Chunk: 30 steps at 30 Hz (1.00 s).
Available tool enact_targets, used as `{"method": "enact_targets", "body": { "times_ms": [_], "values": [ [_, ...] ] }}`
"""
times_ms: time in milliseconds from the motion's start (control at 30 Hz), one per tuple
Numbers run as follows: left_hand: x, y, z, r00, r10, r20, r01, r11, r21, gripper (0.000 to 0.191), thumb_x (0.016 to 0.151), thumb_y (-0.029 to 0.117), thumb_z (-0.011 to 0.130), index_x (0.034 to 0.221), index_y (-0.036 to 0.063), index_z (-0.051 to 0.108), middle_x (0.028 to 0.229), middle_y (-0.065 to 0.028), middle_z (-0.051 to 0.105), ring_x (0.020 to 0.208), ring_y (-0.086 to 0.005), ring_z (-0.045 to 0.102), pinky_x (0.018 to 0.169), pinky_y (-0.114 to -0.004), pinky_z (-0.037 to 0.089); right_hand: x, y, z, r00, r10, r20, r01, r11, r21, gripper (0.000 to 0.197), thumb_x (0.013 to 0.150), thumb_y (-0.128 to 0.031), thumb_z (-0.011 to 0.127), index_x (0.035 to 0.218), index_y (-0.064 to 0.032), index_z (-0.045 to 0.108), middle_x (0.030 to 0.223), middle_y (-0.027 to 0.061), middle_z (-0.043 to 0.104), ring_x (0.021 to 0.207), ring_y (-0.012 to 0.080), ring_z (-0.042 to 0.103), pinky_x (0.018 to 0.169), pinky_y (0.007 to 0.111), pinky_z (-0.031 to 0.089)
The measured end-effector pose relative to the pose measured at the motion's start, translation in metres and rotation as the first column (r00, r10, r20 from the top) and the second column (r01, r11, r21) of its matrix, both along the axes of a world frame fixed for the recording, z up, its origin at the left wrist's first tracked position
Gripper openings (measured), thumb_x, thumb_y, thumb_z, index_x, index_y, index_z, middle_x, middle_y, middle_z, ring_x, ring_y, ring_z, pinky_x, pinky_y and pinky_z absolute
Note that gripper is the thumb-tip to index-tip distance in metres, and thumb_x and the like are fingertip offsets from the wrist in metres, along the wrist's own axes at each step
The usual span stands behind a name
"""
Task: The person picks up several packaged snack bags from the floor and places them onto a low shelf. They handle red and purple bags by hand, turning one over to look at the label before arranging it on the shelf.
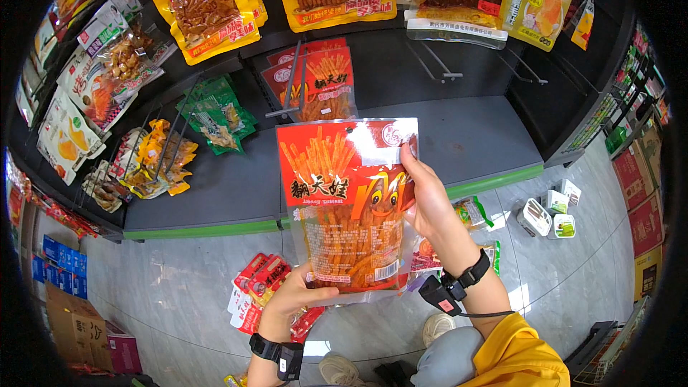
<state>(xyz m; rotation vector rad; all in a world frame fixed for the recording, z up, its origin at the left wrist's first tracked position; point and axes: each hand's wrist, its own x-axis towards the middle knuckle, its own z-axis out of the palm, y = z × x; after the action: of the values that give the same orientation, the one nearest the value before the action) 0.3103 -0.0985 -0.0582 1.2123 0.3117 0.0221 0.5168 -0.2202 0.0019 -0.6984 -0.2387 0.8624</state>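
Note:
A red snack pouch (349,209) with a clear lower half, showing orange strips inside, is held up in front of the dark shelf. My right hand (427,193) grips its right edge, thumb on the front near the top corner. At its bottom left corner my left hand (293,293) pinches the pouch, with the thumb across the front; the fingers behind are hidden. Beyond the pouch, similar red pouches (325,83) hang by a wire display hook (294,86).
Yellow snack bags (207,11) hang along the top. Green packets (220,118) and orange packets (161,161) hang at left. Bare metal hooks (451,75) jut out at right. Red packets (263,279) and several white tubs (535,217) lie on the tiled floor (177,290). Cardboard boxes (78,328) stand at lower left.

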Motion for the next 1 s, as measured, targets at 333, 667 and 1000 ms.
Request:
{"method": "enact_targets", "body": {
  "times_ms": [333,667,1000],
  "values": [
    [0.005,-0.001,-0.003,0.981,-0.107,-0.159,0.141,0.965,0.222,0.051,0.065,0.001,0.068,0.111,-0.0006,0.046,0.106,-0.0044,0.053,0.094,-0.0100,0.049,0.084,-0.025,0.039,0.004,0.000,-0.005,0.999,0.045,-0.004,-0.045,0.999,0.010,0.036,0.087,-0.033,0.041,0.101,-0.0007,0.048,0.098,0.0085,0.056,0.087,0.0145,0.056,0.075,0.027,0.046],
    [0.004,0.003,-0.014,0.980,-0.169,-0.103,0.193,0.930,0.313,0.045,0.067,0.002,0.067,0.109,0.0015,0.049,0.101,-0.0026,0.055,0.088,-0.0085,0.049,0.077,-0.024,0.041,0.003,0.001,-0.006,0.997,0.069,0.019,-0.069,0.998,0.011,0.037,0.087,-0.033,0.039,0.101,-0.0006,0.049,0.099,0.0080,0.057,0.087,0.0137,0.056,0.075,0.026,0.046],
    [0.005,0.004,-0.020,0.978,-0.170,-0.122,0.199,0.939,0.281,0.042,0.068,-0.002,0.063,0.107,-0.0002,0.050,0.105,-0.0046,0.054,0.093,-0.0114,0.049,0.083,-0.026,0.039,0.003,0.001,-0.006,0.996,0.084,0.036,-0.084,0.996,0.010,0.039,0.087,-0.035,0.039,0.103,0.0002,0.048,0.101,0.0096,0.056,0.089,0.0146,0.056,0.076,0.026,0.046]
  ]
}}
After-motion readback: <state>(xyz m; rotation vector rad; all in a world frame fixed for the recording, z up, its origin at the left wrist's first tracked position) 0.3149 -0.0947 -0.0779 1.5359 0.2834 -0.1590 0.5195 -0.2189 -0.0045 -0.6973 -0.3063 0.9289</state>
